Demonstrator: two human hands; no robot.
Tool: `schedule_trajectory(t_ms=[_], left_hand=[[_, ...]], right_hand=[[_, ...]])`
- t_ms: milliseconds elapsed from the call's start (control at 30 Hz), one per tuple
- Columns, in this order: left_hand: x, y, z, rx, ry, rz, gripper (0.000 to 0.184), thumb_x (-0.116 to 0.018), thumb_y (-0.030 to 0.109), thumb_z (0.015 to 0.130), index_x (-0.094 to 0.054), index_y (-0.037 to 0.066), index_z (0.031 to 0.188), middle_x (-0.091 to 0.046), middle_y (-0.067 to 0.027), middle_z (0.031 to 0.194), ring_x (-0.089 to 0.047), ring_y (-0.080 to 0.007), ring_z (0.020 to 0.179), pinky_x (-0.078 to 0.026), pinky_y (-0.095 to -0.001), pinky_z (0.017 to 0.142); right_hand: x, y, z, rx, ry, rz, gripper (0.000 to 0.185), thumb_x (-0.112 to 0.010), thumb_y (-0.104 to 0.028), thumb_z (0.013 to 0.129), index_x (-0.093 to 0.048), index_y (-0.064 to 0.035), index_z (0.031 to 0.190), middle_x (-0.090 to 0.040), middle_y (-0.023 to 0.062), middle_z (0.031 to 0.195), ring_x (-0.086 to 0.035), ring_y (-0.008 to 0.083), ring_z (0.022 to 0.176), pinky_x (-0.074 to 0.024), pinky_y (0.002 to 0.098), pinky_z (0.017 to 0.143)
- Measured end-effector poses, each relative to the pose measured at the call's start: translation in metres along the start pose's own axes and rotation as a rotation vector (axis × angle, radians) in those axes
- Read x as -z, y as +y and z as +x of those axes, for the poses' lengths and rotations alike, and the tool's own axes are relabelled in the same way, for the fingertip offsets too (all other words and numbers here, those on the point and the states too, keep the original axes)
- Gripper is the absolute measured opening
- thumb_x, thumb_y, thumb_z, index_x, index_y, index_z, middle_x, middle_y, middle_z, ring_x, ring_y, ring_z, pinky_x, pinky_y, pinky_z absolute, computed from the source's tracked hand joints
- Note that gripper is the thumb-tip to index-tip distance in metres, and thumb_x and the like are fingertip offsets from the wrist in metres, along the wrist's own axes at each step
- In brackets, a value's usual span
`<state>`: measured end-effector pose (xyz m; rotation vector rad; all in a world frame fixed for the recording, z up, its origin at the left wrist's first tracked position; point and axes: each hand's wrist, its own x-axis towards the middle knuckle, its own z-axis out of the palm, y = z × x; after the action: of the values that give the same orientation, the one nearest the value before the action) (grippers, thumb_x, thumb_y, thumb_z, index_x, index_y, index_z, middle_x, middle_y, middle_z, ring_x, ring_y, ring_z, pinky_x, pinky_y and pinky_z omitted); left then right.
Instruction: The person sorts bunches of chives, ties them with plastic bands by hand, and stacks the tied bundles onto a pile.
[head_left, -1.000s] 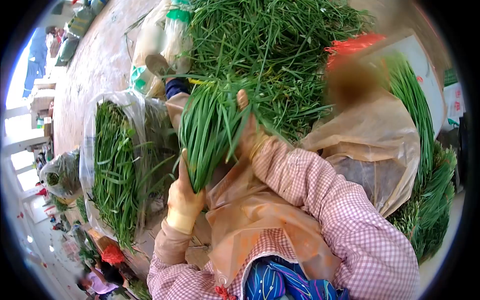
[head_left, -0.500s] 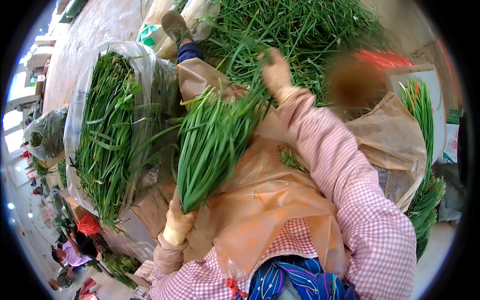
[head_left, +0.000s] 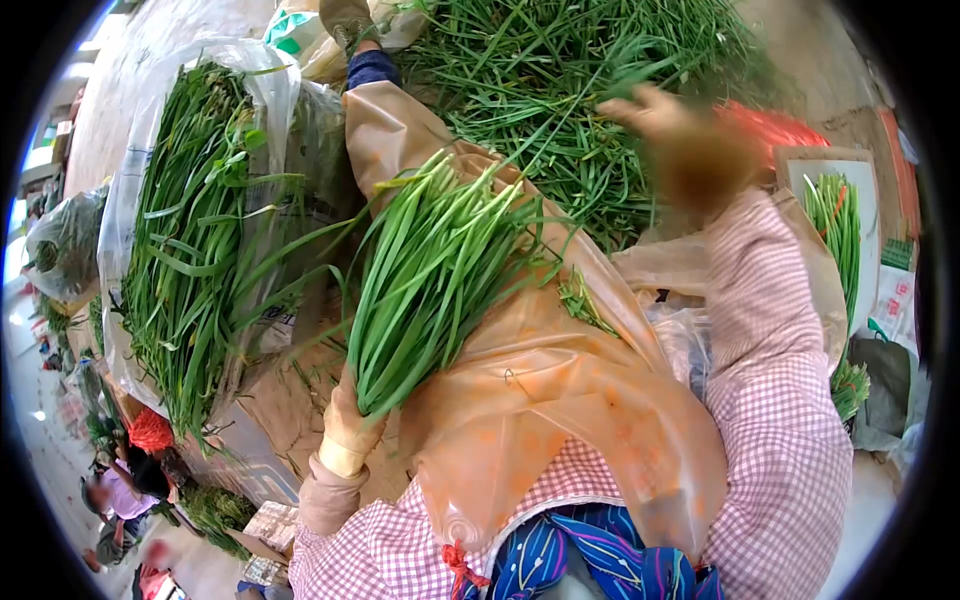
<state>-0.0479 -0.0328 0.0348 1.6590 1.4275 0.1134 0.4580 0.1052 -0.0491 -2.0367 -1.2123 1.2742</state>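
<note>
Gripping a bunch of garlic chives [head_left: 430,280] by its tapering leaf tips, the left hand [head_left: 352,425] is holding on with its fingers wrapped round the blades. The bunch is lying aslant across the lap on a tan plastic apron [head_left: 560,360], its paler stalk ends fanning apart and pointing away from the body. The right hand [head_left: 650,112] is hovering above a loose heap of long green leaves [head_left: 540,100], well apart from the bunch, its fingers stretched out; blur and a brown blot over the wrist are obscuring it, so whether it is holding any blades cannot be told. A small loose sprig [head_left: 585,305] is lying on the apron to the right of the bunch. Past the apron's far edge, a shoe [head_left: 347,22] is showing beside a dark blue trouser cuff [head_left: 373,68]. On the left, a clear plastic bag [head_left: 118,290] is holding packed greens [head_left: 190,250]. On the right, red plastic strands [head_left: 770,130] are lying beside the heap, and upright green stalks [head_left: 835,225] are standing before a pale board [head_left: 866,200]. At far lower left, another person [head_left: 135,485] in a lilac top is appearing, small and blurred.
</note>
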Motion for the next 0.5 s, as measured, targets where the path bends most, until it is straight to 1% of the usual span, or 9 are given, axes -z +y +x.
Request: schedule_trajectory(t_ms=[33, 100, 200, 267, 333, 367, 400, 467, 500], left_hand=[[-0.005, -0.006, 0.002, -0.1, 0.042, 0.109, 0.074, -0.065, 0.01, 0.081, -0.029, 0.008, 0.146, -0.065, -0.0239, 0.108, -0.064, -0.0429, 0.094, -0.052, -0.0431, 0.075], [0.003, 0.014, 0.009, -0.095, 0.038, 0.153, 0.076, -0.064, 0.009, 0.081, -0.027, 0.008, 0.147, -0.065, -0.0237, 0.108, -0.064, -0.0432, 0.093, -0.053, -0.044, 0.074], [0.005, 0.022, 0.009, -0.131, 0.042, 0.22, 0.079, -0.061, 0.006, 0.08, -0.023, 0.01, 0.149, -0.065, -0.0234, 0.107, -0.065, -0.044, 0.091, -0.053, -0.0448, 0.073], [0.006, 0.021, 0.004, -0.014, 0.012, 0.147, 0.078, -0.061, 0.004, 0.08, -0.025, 0.01, 0.149, -0.065, -0.0235, 0.108, -0.064, -0.0441, 0.094, -0.053, -0.0452, 0.075], [-0.003, -0.004, -0.006, 0.025, 0.052, 0.055, 0.07, -0.063, 0.004, 0.08, -0.035, 0.008, 0.144, -0.065, -0.0217, 0.112, -0.064, -0.04, 0.1, -0.051, -0.0423, 0.081], [-0.006, -0.009, -0.006, 0.027, 0.04, -0.002, 0.07, -0.063, 0.004, 0.08, -0.035, 0.008, 0.144, -0.065, -0.0216, 0.112, -0.064, -0.0399, 0.1, -0.051, -0.0423, 0.081], [-0.009, -0.014, -0.005, 0.024, 0.028, -0.048, 0.07, -0.063, 0.004, 0.08, -0.035, 0.008, 0.144, -0.065, -0.0216, 0.113, -0.064, -0.0398, 0.1, -0.051, -0.0422, 0.081], [-0.013, -0.016, -0.004, 0.016, 0.008, -0.099, 0.069, -0.063, 0.004, 0.08, -0.035, 0.007, 0.144, -0.065, -0.0215, 0.113, -0.064, -0.0395, 0.1, -0.051, -0.042, 0.081], [-0.014, -0.016, -0.003, 0.015, 0.002, -0.119, 0.069, -0.063, 0.004, 0.08, -0.036, 0.007, 0.143, -0.065, -0.0214, 0.113, -0.064, -0.0394, 0.1, -0.051, -0.042, 0.081]], right_hand=[[-0.029, -0.041, -0.03, 0.058, -0.224, 0.131, 0.082, -0.072, -0.052, 0.079, -0.044, -0.0014, 0.138, -0.054, 0.0181, 0.133, -0.051, 0.0301, 0.121, -0.0426, 0.0398, 0.101], [-0.066, -0.092, -0.051, 0.145, -0.524, -0.182, 0.083, -0.067, -0.057, 0.081, -0.043, -0.0032, 0.139, -0.058, 0.0196, 0.126, -0.055, 0.0312, 0.116, -0.0418, 0.0386, 0.101], [-0.118, -0.105, -0.048, 0.316, -0.593, -0.425, 0.065, -0.067, -0.047, 0.08, -0.055, -0.0024, 0.126, -0.062, 0.0229, 0.115, -0.06, 0.0329, 0.108, -0.0463, 0.0383, 0.094], [-0.14, -0.091, -0.039, 0.389, -0.431, -0.472, 0.046, -0.064, -0.034, 0.082, -0.06, -0.0076, 0.119, -0.066, 0.0203, 0.104, -0.063, 0.0329, 0.098, -0.0497, 0.0402, 0.085], [-0.128, -0.086, -0.033, 0.272, -0.314, -0.477, 0.043, -0.061, -0.04, 0.087, -0.063, -0.0089, 0.116, -0.067, 0.0166, 0.107, -0.063, 0.0335, 0.099, -0.05, 0.0382, 0.088], [-0.117, -0.077, -0.021, 0.279, -0.171, -0.631, 0.028, -0.056, -0.027, 0.091, -0.065, -0.0056, 0.107, -0.067, 0.017, 0.099, -0.064, 0.0325, 0.091, -0.0524, 0.0387, 0.081], [-0.104, -0.04, 0.013, 0.221, 0.016, -0.516, 0.022, -0.052, -0.019, 0.092, -0.065, -0.0058, 0.105, -0.067, 0.0156, 0.093, -0.065, 0.03, 0.081, -0.0537, 0.0378, 0.074], [-0.062, -0.007, 0.022, -0.043, 0.233, 0.18, 0.026, -0.051, -0.024, 0.097, -0.062, -0.0038, 0.108, -0.065, 0.0113, 0.082, -0.062, 0.02, 0.067, -0.0534, 0.0346, 0.06], [-0.047, 0.004, 0.021, -0.094, 0.114, 0.306, 0.029, -0.056, -0.029, 0.096, -0.061, -0.0026, 0.107, -0.065, 0.0107, 0.086, -0.061, 0.0163, 0.067, -0.0492, 0.0292, 0.051]])
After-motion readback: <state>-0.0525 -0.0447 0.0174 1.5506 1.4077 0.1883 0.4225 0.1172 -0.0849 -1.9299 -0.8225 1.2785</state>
